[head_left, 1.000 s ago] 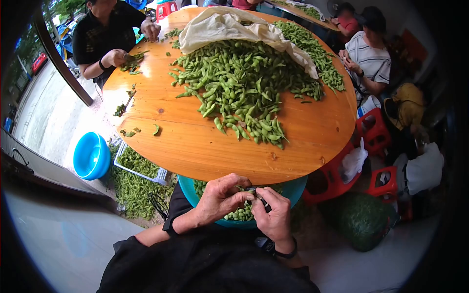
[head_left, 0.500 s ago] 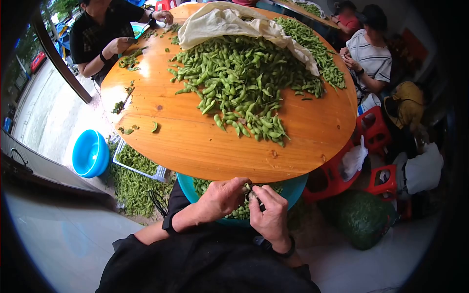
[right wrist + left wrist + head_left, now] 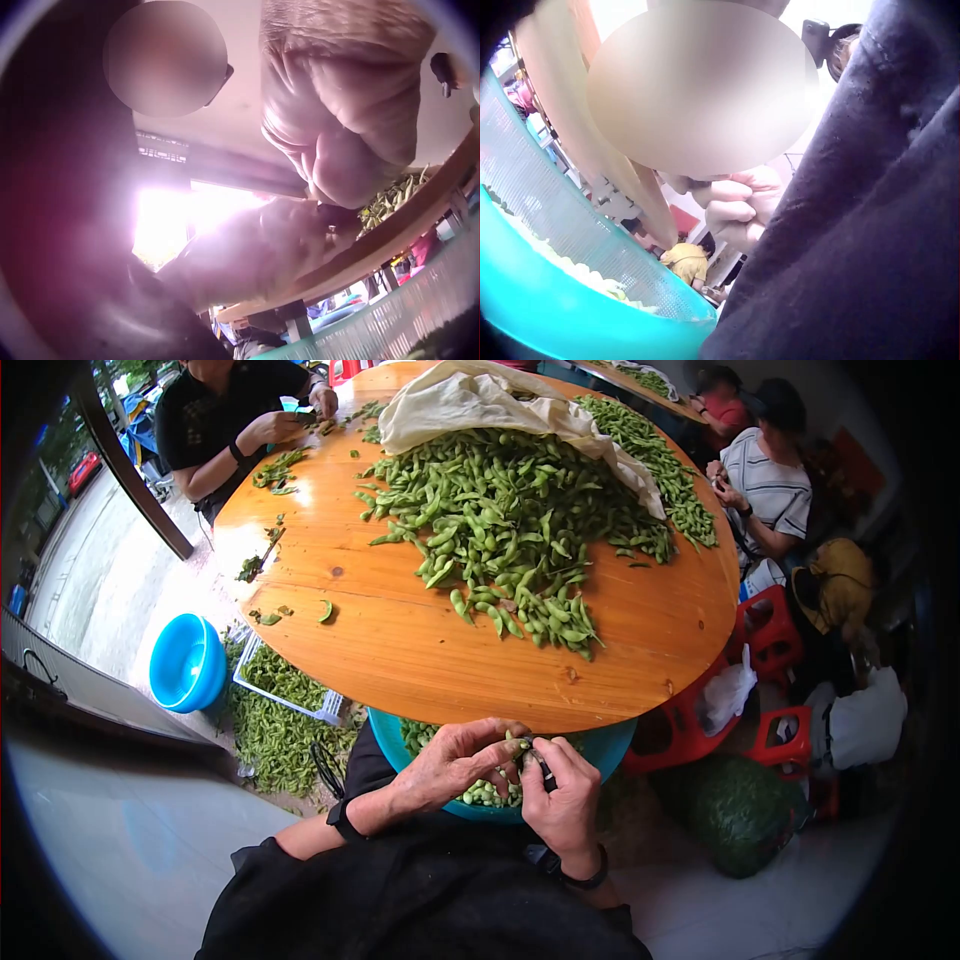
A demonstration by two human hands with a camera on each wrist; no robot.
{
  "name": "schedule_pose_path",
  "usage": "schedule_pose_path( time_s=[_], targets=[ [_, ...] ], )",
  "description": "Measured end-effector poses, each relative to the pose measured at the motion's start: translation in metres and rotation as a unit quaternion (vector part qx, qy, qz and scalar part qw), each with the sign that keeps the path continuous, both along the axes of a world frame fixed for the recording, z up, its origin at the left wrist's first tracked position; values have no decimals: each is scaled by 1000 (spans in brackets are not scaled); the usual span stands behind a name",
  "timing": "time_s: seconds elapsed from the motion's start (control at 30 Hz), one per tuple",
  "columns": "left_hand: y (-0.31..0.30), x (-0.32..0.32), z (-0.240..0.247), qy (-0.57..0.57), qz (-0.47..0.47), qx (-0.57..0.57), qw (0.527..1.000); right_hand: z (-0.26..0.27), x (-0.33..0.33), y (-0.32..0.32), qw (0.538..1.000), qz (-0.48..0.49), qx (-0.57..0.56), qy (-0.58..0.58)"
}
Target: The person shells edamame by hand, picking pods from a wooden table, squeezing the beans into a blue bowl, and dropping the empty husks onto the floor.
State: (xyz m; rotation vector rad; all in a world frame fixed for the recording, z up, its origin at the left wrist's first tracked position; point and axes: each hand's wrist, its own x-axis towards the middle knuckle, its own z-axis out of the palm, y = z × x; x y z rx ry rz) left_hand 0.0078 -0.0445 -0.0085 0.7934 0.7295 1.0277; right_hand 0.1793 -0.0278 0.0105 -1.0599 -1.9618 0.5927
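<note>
Over the teal basket [image 3: 625, 735], just below the table edge, both hands meet at the fingertips. My left hand [image 3: 455, 765] pinches a small green edamame pod [image 3: 522, 743] between thumb and fingers. My right hand [image 3: 563, 800] grips a small dark tool [image 3: 543, 772], mostly covered by its curled fingers, right against the pod. Shelled green beans [image 3: 490, 794] lie in the basket beneath. The left wrist view shows the curled fingers of the right hand [image 3: 739, 206]; in the right wrist view its palm side [image 3: 345, 112] fills the top.
A heap of edamame pods [image 3: 500, 530] lies on the wooden table [image 3: 400, 660], partly under a pale cloth [image 3: 470, 410]. More pods surround a white crate [image 3: 290, 700] on the floor at left, near a blue basin [image 3: 187, 663]. Red stools [image 3: 770, 625] stand at right; other people sit around.
The left fingers have spread a little from their bunched grip, so the pod's green end shows. Both hands stay together over the basket. The person across has brought their hands closer together.
</note>
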Motion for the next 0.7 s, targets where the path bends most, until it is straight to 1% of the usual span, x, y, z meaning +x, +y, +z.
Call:
schedule_pose_path(
  time_s=[0.13, 0.27, 0.33, 0.47, 0.53, 0.67, 0.7],
  targets=[
    [-2, 1, -6, -4, 20, 2, 1000, -3, -7, -5, 999, -21, 33, -24],
    [-3, 2, -5, 8, 25, 5, 1000, -3, -12, -9, 998, -43, 33, -22],
    [-4, 2, 0, -4, 32, -6, 999, -6, -14, -11, 995, -51, 74, -46],
    [-5, 10, -1, -25, 55, -11, 998, -8, -19, -12, 993, -58, 92, -55],
    [-6, 13, -7, -142, 68, -48, 986, -8, -20, -11, 990, -67, 116, -51],
    [-5, 19, -6, -161, 82, -42, 983, -9, -18, -9, 990, -66, 118, -41],
    [-5, 20, -3, -160, 89, -61, 981, -9, -18, -9, 989, -73, 122, -44]
  ],
)
